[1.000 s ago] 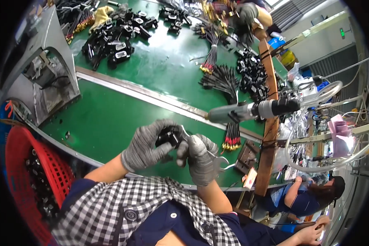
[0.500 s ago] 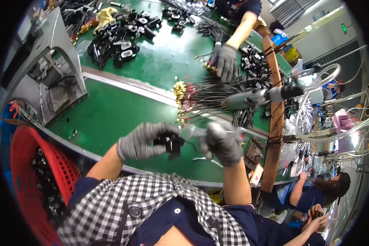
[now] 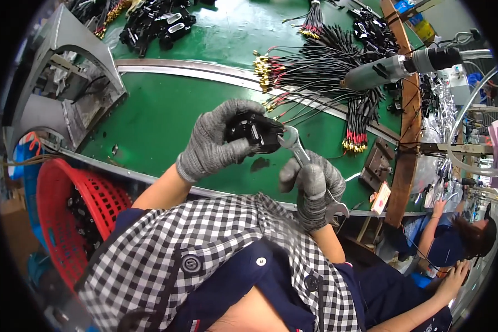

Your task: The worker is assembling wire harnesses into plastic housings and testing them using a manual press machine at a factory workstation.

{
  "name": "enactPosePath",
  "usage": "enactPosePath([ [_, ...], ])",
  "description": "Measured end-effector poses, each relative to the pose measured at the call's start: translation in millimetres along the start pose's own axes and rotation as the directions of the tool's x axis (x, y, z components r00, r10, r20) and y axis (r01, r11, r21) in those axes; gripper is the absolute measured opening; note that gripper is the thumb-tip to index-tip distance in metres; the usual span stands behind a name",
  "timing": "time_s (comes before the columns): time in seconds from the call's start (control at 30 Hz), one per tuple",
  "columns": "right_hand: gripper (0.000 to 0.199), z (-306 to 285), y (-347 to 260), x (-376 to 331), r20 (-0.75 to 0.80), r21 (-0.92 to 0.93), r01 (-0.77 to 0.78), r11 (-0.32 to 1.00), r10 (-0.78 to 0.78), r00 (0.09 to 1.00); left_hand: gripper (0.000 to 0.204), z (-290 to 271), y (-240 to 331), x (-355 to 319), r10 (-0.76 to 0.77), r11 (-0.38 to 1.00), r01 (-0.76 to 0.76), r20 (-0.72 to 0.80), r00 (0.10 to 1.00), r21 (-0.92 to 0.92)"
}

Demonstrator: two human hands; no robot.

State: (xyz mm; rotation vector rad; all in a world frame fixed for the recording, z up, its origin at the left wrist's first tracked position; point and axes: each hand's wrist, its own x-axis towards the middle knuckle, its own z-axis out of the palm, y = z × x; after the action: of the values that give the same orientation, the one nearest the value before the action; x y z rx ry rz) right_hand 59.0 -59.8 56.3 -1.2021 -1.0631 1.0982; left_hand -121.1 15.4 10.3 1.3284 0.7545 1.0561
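Observation:
My left hand (image 3: pixel 211 143), in a grey knit glove, is closed around a small black plastic part (image 3: pixel 255 133) above the green bench. A double-ended open-end wrench (image 3: pixel 301 152) lies across my gloved right hand (image 3: pixel 315 185), whose fingers are wrapped round its shank. The wrench's upper jaw meets the right end of the black part; whether it grips a nut there is hidden. Its other jaw shows below my right hand. Beyond my hands lies a bundle of black cables (image 3: pixel 321 69) with gold connector tips and red bands.
A grey power screwdriver (image 3: pixel 379 72) hangs over the cables. To the left are a grey metal stand (image 3: pixel 88 72) and a red plastic basket (image 3: pixel 55 221) holding black parts. A metal block (image 3: pixel 377 164) sits by the wooden rail (image 3: pixel 408 133). A co-worker (image 3: pixel 453 238) is at right.
The wrench has come up to the black part, and my left hand has turned and raised that part. The co-worker's gloved hand across the bench has left the view.

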Motion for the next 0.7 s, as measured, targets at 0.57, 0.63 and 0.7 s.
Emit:
enactPosePath([
  [0.57,0.031,-6.4,18.2,1.8,0.047,0.087,-0.009,0.996,0.005,0.999,0.044,41.8,4.3,3.6,0.130,0.969,-0.137,0.052,0.990,0.205],
  [0.63,0.032,-10.5,14.8,3.2,0.028,0.104,0.055,0.993,-0.058,0.998,0.043,43.8,3.3,8.8,0.132,0.963,-0.150,0.092,0.987,0.225],
  [0.7,0.031,-16.2,10.5,3.8,0.032,0.203,-0.163,0.965,0.160,0.987,0.042,43.3,4.0,12.6,0.127,0.946,-0.159,0.129,0.984,0.281],
])
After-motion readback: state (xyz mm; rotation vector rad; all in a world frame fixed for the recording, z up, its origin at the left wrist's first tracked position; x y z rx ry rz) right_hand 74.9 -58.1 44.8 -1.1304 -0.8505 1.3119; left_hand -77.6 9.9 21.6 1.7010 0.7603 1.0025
